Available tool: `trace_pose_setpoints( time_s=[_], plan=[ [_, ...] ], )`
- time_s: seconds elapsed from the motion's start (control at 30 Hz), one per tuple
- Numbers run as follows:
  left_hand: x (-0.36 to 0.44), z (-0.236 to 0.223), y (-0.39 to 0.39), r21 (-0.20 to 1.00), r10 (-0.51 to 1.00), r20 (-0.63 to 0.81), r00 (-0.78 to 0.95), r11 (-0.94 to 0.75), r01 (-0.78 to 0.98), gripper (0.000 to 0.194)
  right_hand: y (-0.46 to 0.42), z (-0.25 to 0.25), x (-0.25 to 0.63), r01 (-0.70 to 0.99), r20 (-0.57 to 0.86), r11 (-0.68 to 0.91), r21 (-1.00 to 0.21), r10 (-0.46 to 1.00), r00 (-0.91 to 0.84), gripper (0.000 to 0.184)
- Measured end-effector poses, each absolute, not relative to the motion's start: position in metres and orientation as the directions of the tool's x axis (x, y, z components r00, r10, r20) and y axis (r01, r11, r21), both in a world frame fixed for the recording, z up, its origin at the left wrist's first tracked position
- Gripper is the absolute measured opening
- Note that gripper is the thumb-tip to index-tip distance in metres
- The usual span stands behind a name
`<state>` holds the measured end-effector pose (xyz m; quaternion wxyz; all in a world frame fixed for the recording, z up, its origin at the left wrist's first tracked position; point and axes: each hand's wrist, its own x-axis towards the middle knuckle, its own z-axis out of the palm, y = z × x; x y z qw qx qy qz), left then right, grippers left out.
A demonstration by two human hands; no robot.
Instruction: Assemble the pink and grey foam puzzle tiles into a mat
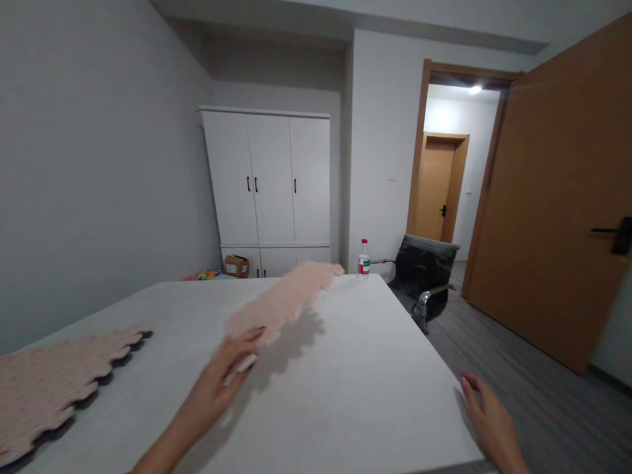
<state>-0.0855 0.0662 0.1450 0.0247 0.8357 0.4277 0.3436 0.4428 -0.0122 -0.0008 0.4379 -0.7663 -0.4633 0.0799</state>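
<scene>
A pink foam mat tile point(289, 296) with toothed edges is held up in front of me, slanting over the white table point(375, 368). My left hand point(230, 372) is closed on its near end, and the tile's shadow falls on the tabletop. The tile looks blurred. Over the table's right edge, my right hand point(486, 411) is loosely bent with nothing visible in it. Another pink mat section point(64, 382) lies at the left of the table, its toothed edge showing a dark shadow beneath.
A water bottle point(364, 260) with a red cap stands at the far table edge. Beyond the right side are a black chair point(425, 270) and an open wooden door point(563, 197). White cabinets point(271, 181) and a cardboard box point(237, 266) are at the back.
</scene>
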Motion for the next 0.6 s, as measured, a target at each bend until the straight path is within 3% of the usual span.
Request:
trace_pose_setpoints(
  time_s=[0.13,0.27,0.4,0.5,0.6],
  plan=[
    [0.014,0.080,0.041,0.179,0.525,0.457,0.717,-0.845,0.504,0.031,-0.027,0.001,0.433,0.621,0.335,-0.087,-0.779,0.779,0.529,0.057],
    [0.080,0.019,0.035,0.039,0.305,0.432,0.849,-0.946,0.320,0.014,-0.037,-0.009,0.432,0.607,0.279,-0.051,-0.793,0.855,0.436,0.057],
    [0.110,0.006,0.033,0.150,0.453,0.458,0.765,-0.887,0.436,0.011,-0.031,-0.026,0.441,0.739,0.371,0.011,-0.673,0.870,0.324,0.058],
    [0.113,0.024,0.025,0.272,0.556,0.398,0.729,-0.831,0.486,0.018,-0.025,-0.035,0.445,0.814,0.455,0.036,-0.580,0.843,0.287,0.056],
    [0.092,0.051,0.015,0.334,0.587,0.337,0.737,-0.806,0.489,0.013,-0.023,-0.040,0.444,0.844,0.449,-0.005,-0.537,0.845,0.291,0.055]
  ],
)
